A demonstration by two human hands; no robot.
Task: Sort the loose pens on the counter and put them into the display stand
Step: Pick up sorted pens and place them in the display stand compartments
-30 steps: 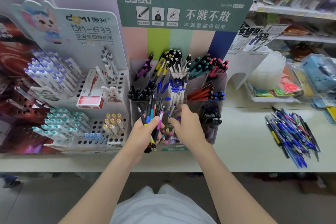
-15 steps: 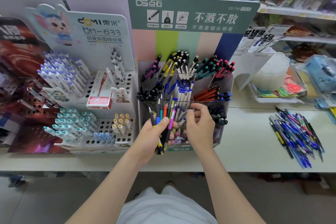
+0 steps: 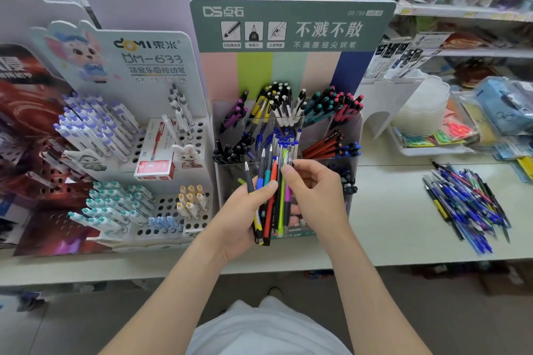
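Note:
My left hand [image 3: 245, 210] grips a fanned bundle of pens [image 3: 271, 190] upright, just in front of the clear display stand [image 3: 350, 124]. Yellow, blue, teal, red, green and purple barrels show in the bundle. My right hand [image 3: 314, 193] pinches the top of a purple pen in that bundle between thumb and forefinger. The stand's compartments hold pens grouped by colour under a green header card. A pile of loose pens [image 3: 467, 202], mostly blue, lies on the white counter [image 3: 389, 225] to the right.
A white peg-hole pen display [image 3: 161, 204] with a small red box stands left of the clear stand. A white tray with a stack of clear cups [image 3: 421, 106] sits behind the loose pile. Shelves of stock fill the back.
My right hand has come out of the stand's front compartment and up to the bundle, now pinching a pen at its top. My left hand has raised the bundle slightly.

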